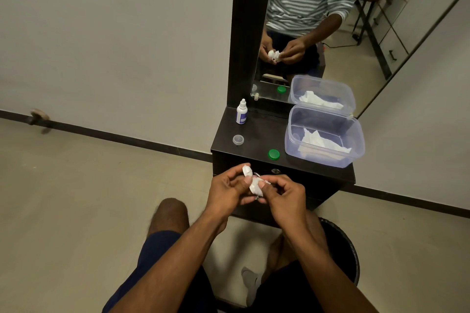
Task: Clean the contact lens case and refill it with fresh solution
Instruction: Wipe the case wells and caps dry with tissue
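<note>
the white contact lens case [247, 172] was held in front of the dark vanity shelf [256, 134], pinched by the left hand [227, 191]; the right hand [284, 195] pinched a white tissue [255, 188] against it; on the shelf stood the solution bottle [241, 112], a clear cap [238, 139], a green cap [274, 154] and a plastic container [324, 158] with tissues inside.
</note>
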